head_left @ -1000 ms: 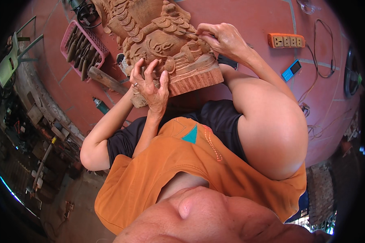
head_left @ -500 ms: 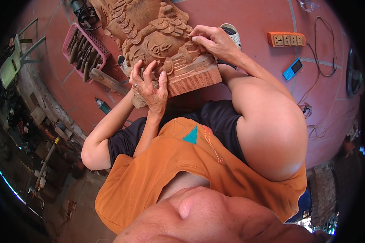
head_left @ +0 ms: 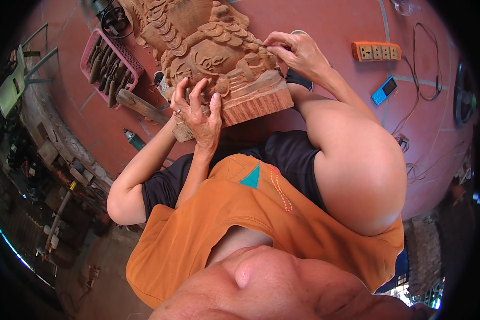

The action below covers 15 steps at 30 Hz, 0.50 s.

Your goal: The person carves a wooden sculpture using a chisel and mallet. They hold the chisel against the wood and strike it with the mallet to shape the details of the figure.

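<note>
We cannot see the whole wooden carving (head_left: 213, 58): its top runs out of the upper edge of the view, and its underside is hidden behind our left hand (head_left: 197, 114) and the dark shorts below it. The carving rests tilted on the red floor (head_left: 325, 32), just in front of our raised knee. Our left hand presses against its lower front edge, fingers spread and curled over the relief, a ring showing on one finger; it braces the block rather than closing around it. Our right hand (head_left: 293, 53) is pinched at the upper right side of the carving, thumb and fingertips drawn together on a thin tool (head_left: 250, 40), of which only a slim sliver shows, so we cannot tell what kind it is. Just behind that hand a pale round object is almost wholly covered. Beyond our left hand, to its upper left, lies a pink plastic basket (head_left: 109, 66) filled with a row of wooden-handled chisels, their blades too small to make out. Between the basket and our left hand lies a wooden mallet (head_left: 138, 104), and nearer our left elbow a green-handled tool (head_left: 134, 140) is partly hidden by the forearm. To the right of our right hand sit an orange power strip (head_left: 376, 51) and, nearer the knee, a blue phone (head_left: 384, 90), with dark cables trailing off toward the blurred rim.
</note>
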Available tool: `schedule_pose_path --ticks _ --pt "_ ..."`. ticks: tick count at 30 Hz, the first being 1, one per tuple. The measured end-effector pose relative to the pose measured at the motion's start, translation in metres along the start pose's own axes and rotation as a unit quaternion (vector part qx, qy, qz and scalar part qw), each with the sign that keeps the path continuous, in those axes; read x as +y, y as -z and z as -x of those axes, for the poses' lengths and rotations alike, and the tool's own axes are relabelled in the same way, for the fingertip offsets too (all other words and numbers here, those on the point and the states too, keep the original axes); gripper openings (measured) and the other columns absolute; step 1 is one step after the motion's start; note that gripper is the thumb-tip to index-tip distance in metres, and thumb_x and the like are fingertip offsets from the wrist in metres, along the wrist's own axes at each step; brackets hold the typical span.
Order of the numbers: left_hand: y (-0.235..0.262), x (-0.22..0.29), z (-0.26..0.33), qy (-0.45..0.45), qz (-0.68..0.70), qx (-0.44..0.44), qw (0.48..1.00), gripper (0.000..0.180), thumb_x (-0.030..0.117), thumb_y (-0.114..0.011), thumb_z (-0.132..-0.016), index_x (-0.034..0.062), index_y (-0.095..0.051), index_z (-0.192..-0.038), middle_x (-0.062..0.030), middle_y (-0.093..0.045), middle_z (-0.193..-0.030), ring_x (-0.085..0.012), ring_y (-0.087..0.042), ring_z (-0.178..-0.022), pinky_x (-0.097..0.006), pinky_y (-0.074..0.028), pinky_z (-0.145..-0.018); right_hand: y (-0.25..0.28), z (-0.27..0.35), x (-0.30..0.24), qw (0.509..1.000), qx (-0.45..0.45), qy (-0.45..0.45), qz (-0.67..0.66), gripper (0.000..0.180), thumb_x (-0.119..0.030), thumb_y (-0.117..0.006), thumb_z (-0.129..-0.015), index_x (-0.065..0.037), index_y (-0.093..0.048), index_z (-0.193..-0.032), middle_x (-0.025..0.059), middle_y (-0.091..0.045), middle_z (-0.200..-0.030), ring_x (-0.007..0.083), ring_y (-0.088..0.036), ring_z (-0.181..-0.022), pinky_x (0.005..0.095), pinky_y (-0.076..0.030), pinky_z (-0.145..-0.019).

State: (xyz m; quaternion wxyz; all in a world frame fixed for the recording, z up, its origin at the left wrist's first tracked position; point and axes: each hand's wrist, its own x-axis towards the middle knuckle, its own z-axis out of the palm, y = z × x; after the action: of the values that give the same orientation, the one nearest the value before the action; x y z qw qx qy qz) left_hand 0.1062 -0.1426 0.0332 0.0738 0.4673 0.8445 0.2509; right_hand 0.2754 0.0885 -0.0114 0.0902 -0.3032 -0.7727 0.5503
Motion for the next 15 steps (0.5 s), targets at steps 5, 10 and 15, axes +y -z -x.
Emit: schedule_pose_path --ticks 5,10,15 --pt "0.001 0.000 -0.001 0.001 0.003 -0.002 1.000 0.041 0.017 -0.077 -0.082 0.0136 -0.067 -0.122 -0.0136 -0.046 -0.141 -0.0339 -0.039 -0.129 -0.047 -0.031 -0.110 -0.004 0.000 -0.001 0.999 0.017 0.041 -0.015 0.013 -0.009 -0.061 -0.094 -0.002 -0.069 -0.101 0.0089 -0.064 -0.062 0.0135 -0.064 -0.055 0.0305 -0.048 -0.055" --pt "0.001 0.000 -0.001 0.002 0.004 -0.002 1.000 0.041 0.016 -0.077 -0.082 0.0136 -0.067 -0.122 -0.0138 -0.047 -0.140 -0.0341 -0.038 -0.129 -0.047 -0.031 -0.110 0.002 -0.003 -0.006 0.999 -0.018 0.025 0.035 0.016 -0.015 -0.060 -0.093 -0.004 -0.069 -0.101 0.0135 -0.069 -0.073 0.0282 -0.068 -0.066 0.0383 -0.053 -0.063" --pt "0.002 0.001 -0.001 0.005 0.007 -0.001 1.000 0.041 0.016 -0.077 -0.082 0.0145 -0.068 -0.122 -0.0138 -0.047 -0.140 -0.0341 -0.038 -0.130 -0.047 -0.030 -0.110 0.011 -0.008 -0.018 0.989 -0.017 0.060 0.133 0.015 -0.017 -0.059 -0.093 -0.007 -0.068 -0.099 0.0151 -0.071 -0.081 0.0357 -0.069 -0.075 0.0443 -0.056 -0.067"
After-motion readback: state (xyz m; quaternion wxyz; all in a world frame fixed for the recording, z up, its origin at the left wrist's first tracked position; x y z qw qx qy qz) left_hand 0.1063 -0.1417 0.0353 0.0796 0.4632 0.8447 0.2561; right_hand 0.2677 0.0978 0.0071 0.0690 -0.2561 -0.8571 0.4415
